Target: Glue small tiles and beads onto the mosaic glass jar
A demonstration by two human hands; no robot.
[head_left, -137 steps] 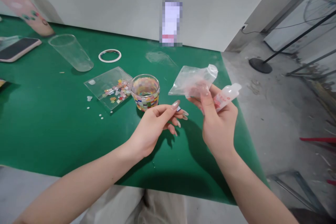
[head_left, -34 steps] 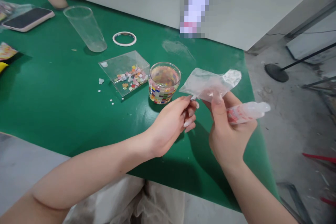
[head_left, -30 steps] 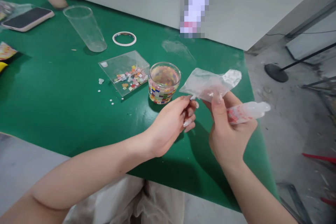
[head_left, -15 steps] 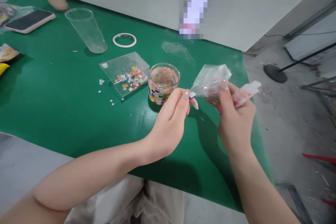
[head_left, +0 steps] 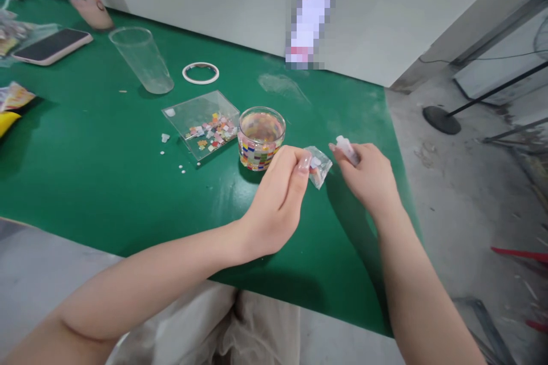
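Observation:
My left hand (head_left: 274,205) is closed in front of the mosaic-covered glass cup (head_left: 261,137), thumb pressed to fingers. At its fingertips is a small clear plastic bag (head_left: 321,168) with a few coloured pieces showing through it. A small white tile (head_left: 314,161) shows close to the thumb; whether it lies inside the bag I cannot tell. To the right, my right hand (head_left: 370,177) is wrapped round a small whitish tube (head_left: 347,150) with its narrow tip pointing up and left. The cup stands upright, banded with multicoloured tiles.
A shallow clear tray (head_left: 192,145) of mixed mosaic tiles sits left of the cup. Behind it are a roll of white tape (head_left: 200,81) and a clear plastic cup (head_left: 148,65). A phone (head_left: 53,47) lies far left. The green table's right edge borders the floor.
My right hand has let go of the plastic bag and keeps the tube, slightly lower and farther left. The bag has come down beside my left fingertips.

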